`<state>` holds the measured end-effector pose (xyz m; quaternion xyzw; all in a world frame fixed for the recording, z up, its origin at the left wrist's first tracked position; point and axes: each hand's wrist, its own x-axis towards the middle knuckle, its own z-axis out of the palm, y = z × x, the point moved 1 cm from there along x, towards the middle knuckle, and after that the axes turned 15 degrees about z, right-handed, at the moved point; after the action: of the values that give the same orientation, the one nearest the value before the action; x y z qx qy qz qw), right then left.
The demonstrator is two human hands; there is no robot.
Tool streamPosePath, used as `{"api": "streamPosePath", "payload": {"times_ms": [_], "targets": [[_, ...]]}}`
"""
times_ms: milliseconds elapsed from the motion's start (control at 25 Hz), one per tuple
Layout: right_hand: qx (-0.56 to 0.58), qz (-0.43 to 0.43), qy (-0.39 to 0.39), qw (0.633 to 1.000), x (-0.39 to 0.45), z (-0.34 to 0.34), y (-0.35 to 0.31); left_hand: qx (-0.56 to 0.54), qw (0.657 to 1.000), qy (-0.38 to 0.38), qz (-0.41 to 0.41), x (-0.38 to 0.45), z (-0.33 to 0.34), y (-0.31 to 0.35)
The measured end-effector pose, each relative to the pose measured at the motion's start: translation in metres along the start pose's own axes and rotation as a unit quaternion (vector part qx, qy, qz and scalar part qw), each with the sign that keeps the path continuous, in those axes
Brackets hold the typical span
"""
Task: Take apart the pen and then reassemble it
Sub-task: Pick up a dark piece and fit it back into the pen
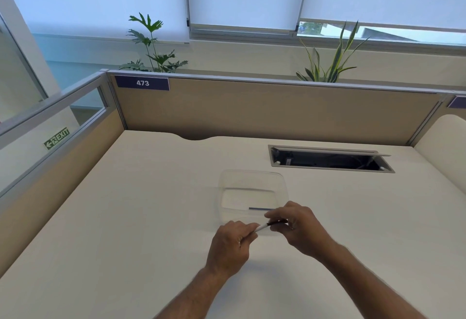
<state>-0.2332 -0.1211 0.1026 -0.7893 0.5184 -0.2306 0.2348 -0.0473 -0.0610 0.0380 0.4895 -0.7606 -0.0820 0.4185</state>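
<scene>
In the head view, the left hand [230, 243] gripped the white barrel of the pen [262, 228] while the right hand [295, 225] pinched its dark end, held above the worktop [126, 217] just before a clear container [252, 192]. A thin blue-dark rod [261, 208], probably the refill, lay inside. Whether the end was coming off or going on, I could not tell; the next move called for a steady twist or pull along the barrel.

A thin rod [261, 208] lies in the container [228, 180], left of the desk hatch [330, 159].
</scene>
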Motion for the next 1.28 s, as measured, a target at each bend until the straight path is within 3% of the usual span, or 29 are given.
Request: {"api": "streamPosePath", "payload": {"times_ms": [240,480,640,760,1000,1280], "targets": [[-0.043,-0.016,-0.015,0.999,0.003,-0.002,0.002,0.018,1.000,-0.020,0.016,0.000,-0.002,0.001],[-0.033,-0.001,-0.015,0.999,0.002,-0.001,0.002,0.025,0.999,-0.038,0.021,0.000,-0.002,0.002],[0.010,0.057,0.002,0.998,0.002,-0.002,0.008,0.030,0.999,-0.037,0.016,0.000,-0.003,0.000],[0.022,0.045,-0.005,0.999,-0.001,0.003,0.013,0.022,0.999,-0.027,0.007,0.000,-0.004,-0.001],[0.017,0.033,0.055,0.998,-0.005,0.011,0.016,0.018,0.999,-0.029,0.001,0.001,-0.003,-0.003],[0.055,0.058,0.021,0.997,-0.004,0.016,0.016,0.016,0.999,-0.036,-0.001,-0.002,-0.004,-0.004]]}}
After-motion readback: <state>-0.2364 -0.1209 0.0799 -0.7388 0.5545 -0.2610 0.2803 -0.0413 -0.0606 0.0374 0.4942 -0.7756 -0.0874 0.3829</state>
